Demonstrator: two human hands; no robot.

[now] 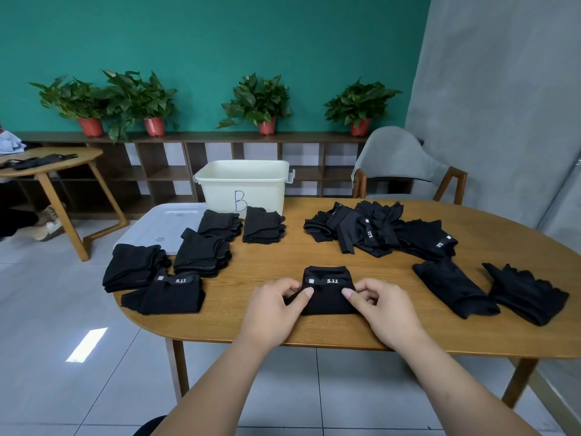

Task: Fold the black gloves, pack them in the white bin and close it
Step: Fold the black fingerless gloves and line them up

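Note:
A folded black glove (327, 289) with a white "5.11" label lies at the table's near edge. My left hand (276, 306) pinches its left side and my right hand (382, 305) pinches its right side. Several folded black gloves (201, 253) sit in stacks at the left. A loose heap of unfolded black gloves (377, 229) lies at the right rear, with two more gloves (456, 287) in front of it. The white bin (243, 187), marked with a blue "B", stands open at the table's far edge. Its white lid (163, 225) lies flat to the bin's left.
The wooden oval table (314, 256) carries everything. A grey chair (405, 165) stands behind its right end. A smaller round table (47, 162) with dark items is at far left. Potted plants (256, 102) line a low shelf along the green wall.

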